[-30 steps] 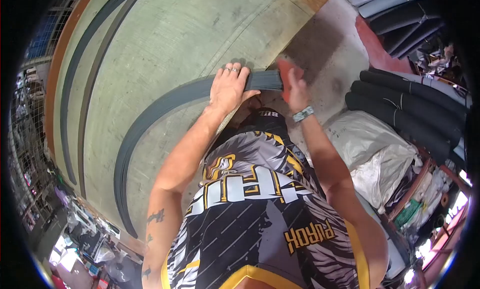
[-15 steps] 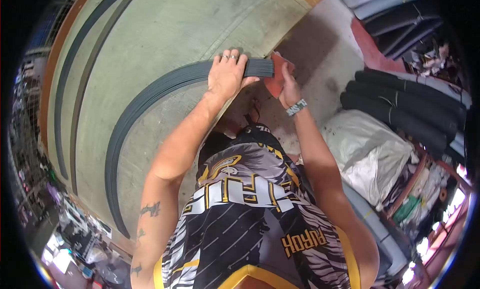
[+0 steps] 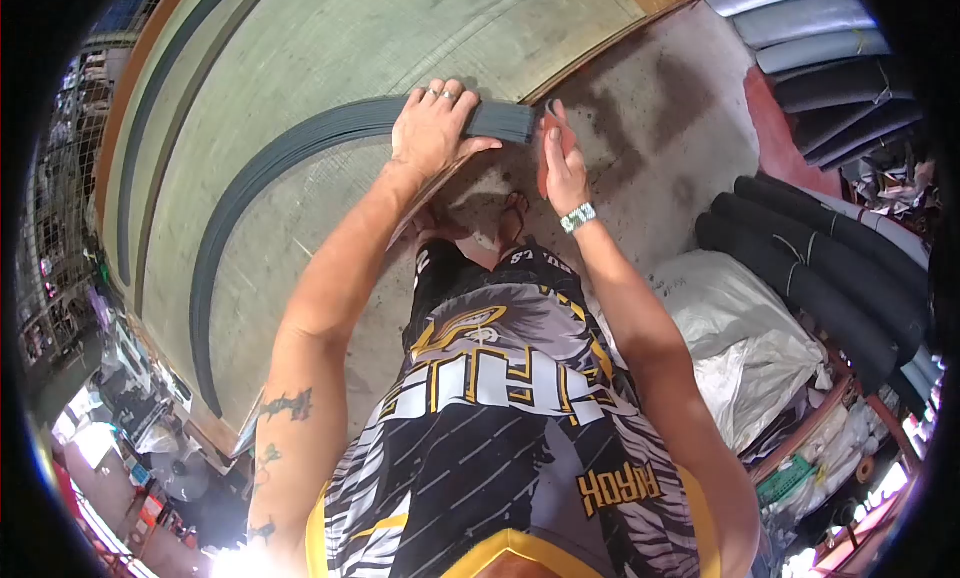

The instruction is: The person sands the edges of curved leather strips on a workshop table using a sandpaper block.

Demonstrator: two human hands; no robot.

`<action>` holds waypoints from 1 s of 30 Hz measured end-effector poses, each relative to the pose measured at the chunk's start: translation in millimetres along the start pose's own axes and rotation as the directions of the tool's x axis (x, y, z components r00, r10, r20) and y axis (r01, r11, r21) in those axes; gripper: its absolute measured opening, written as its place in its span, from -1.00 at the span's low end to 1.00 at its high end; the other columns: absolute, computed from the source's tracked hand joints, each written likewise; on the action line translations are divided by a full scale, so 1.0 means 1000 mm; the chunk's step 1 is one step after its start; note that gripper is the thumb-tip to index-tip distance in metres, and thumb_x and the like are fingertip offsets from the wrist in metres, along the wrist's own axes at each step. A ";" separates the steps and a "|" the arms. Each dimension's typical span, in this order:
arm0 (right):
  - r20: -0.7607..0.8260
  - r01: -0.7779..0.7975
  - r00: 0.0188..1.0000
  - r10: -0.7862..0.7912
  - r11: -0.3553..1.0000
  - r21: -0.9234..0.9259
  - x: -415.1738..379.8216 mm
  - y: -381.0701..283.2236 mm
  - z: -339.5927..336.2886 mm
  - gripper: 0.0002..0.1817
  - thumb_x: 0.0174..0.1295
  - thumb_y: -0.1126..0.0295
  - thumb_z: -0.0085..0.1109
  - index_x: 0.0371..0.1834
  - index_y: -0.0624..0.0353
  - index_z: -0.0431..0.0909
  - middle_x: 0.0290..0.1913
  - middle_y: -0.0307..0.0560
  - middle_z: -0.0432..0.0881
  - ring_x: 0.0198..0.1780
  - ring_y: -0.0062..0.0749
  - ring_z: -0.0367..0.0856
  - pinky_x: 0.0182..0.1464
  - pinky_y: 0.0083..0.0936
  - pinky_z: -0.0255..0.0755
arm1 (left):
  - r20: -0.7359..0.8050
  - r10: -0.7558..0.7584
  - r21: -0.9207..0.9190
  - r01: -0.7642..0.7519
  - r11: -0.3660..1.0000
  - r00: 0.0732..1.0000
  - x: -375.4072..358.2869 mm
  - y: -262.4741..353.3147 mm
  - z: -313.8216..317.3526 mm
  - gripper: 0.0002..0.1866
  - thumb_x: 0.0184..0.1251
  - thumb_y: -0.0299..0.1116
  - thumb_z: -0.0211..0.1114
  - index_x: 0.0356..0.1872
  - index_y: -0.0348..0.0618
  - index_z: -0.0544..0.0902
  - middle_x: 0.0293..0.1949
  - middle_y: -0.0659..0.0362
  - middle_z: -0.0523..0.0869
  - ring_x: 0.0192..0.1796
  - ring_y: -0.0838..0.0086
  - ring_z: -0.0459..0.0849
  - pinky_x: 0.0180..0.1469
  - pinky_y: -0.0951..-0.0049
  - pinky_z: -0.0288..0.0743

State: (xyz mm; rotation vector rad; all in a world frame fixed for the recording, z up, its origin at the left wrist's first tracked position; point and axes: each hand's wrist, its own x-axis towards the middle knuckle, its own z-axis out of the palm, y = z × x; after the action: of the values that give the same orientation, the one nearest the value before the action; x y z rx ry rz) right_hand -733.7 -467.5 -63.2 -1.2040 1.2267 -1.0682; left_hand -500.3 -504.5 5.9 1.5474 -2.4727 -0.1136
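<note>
the strip bundle (image 3: 290, 145) is laid curved across the desk (image 3: 340, 53), grasped near its end by the left hand (image 3: 434, 128); a red sheet (image 3: 544, 163) is gripped by the right hand (image 3: 568, 178), just beside that end.

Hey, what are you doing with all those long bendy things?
Someone's left hand is holding a curved bundle of dark strips on the big table, with its end poking past the edge. The right hand holds a bent red sheet near that end, with a small gap showing. What the red sheet is made of, I can't tell.
</note>
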 end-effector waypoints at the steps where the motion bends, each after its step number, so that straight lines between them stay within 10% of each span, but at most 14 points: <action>1: -0.015 0.123 0.992 -0.126 0.984 -0.131 0.000 -0.009 0.000 -0.28 0.68 -0.05 -0.06 0.69 0.23 0.25 0.58 0.17 0.35 0.52 -0.03 0.40 0.50 -0.25 0.33 | 0.003 -0.001 0.013 0.001 1.000 1.000 0.000 -0.001 0.001 -0.17 0.13 0.43 0.43 0.13 -0.14 0.65 0.06 0.05 0.65 0.20 0.07 0.59 0.28 0.08 0.47; 5: 0.134 0.461 0.863 -0.487 0.651 -0.603 -0.014 -0.009 0.013 -0.39 0.54 0.12 0.18 0.61 0.03 0.45 0.40 0.26 0.44 0.37 0.22 0.46 0.45 -0.02 0.36 | -0.014 0.036 0.028 -0.035 0.999 0.999 -0.003 -0.004 0.007 -0.17 0.14 0.45 0.40 0.13 -0.14 0.65 0.06 0.06 0.65 0.19 0.09 0.59 0.26 0.09 0.47; 9: 0.119 0.204 0.978 -0.173 0.654 -0.728 -0.045 0.076 -0.040 -0.45 0.53 0.17 0.17 0.55 0.02 0.54 0.35 0.29 0.50 0.34 0.24 0.47 0.40 0.05 0.37 | -0.014 0.033 0.071 -0.032 0.997 0.999 -0.004 -0.004 0.009 -0.20 0.17 0.44 0.36 0.11 -0.10 0.65 0.09 0.09 0.64 0.25 0.16 0.60 0.26 0.15 0.47; 15: 0.232 0.520 0.828 -0.510 0.545 -0.657 -0.009 -0.040 0.003 -0.39 0.36 0.19 0.41 0.51 -0.27 0.58 0.28 0.16 0.55 0.24 0.21 0.50 0.32 0.02 0.39 | -0.041 0.041 0.046 -0.039 0.998 0.998 -0.004 -0.004 0.009 -0.17 0.17 0.50 0.32 0.11 -0.10 0.65 0.07 0.07 0.64 0.19 0.11 0.60 0.22 0.13 0.48; 19: 0.209 0.322 0.932 -0.298 0.409 -0.854 -0.027 0.044 -0.050 -0.40 0.37 0.24 0.41 0.50 -0.25 0.59 0.27 0.18 0.56 0.22 0.20 0.52 0.32 0.01 0.41 | -0.127 0.082 0.109 -0.069 0.992 0.989 -0.005 -0.008 0.015 -0.16 0.18 0.52 0.31 0.12 -0.09 0.65 0.08 0.07 0.63 0.24 0.12 0.59 0.25 0.12 0.48; 20: 0.145 0.235 0.969 -0.199 0.569 -0.788 -0.030 0.083 -0.072 -0.42 0.39 0.28 0.38 0.51 -0.15 0.59 0.26 0.22 0.56 0.24 0.22 0.52 0.34 0.01 0.39 | -0.071 0.064 0.086 -0.057 0.995 0.995 -0.005 -0.008 0.014 -0.15 0.16 0.53 0.31 0.11 -0.09 0.65 0.10 0.07 0.63 0.24 0.12 0.59 0.26 0.13 0.49; 25: 0.259 0.533 0.830 -0.493 0.566 -0.629 -0.011 -0.038 -0.011 -0.42 0.35 0.27 0.43 0.47 -0.13 0.62 0.26 0.19 0.57 0.21 0.19 0.52 0.31 -0.01 0.41 | -0.072 0.036 0.036 -0.034 0.999 0.997 -0.005 -0.005 0.010 -0.16 0.17 0.52 0.30 0.09 -0.10 0.65 0.12 0.06 0.63 0.22 0.13 0.60 0.26 0.17 0.49; 30: 0.291 0.394 0.910 -0.295 0.399 -0.828 -0.020 0.047 -0.073 -0.44 0.32 0.29 0.45 0.43 -0.19 0.67 0.25 0.12 0.58 0.18 0.14 0.54 0.26 -0.01 0.42 | -0.076 0.032 0.048 -0.029 0.998 0.997 -0.006 -0.004 0.008 -0.17 0.20 0.50 0.30 0.11 -0.10 0.65 0.06 0.07 0.65 0.18 0.14 0.61 0.29 0.18 0.48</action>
State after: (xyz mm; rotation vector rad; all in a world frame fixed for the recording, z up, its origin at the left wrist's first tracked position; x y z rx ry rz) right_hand -810.1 -448.4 -105.2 -2.3921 1.5388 -0.5773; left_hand -496.3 -500.7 -3.5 1.5025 -2.4551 0.0084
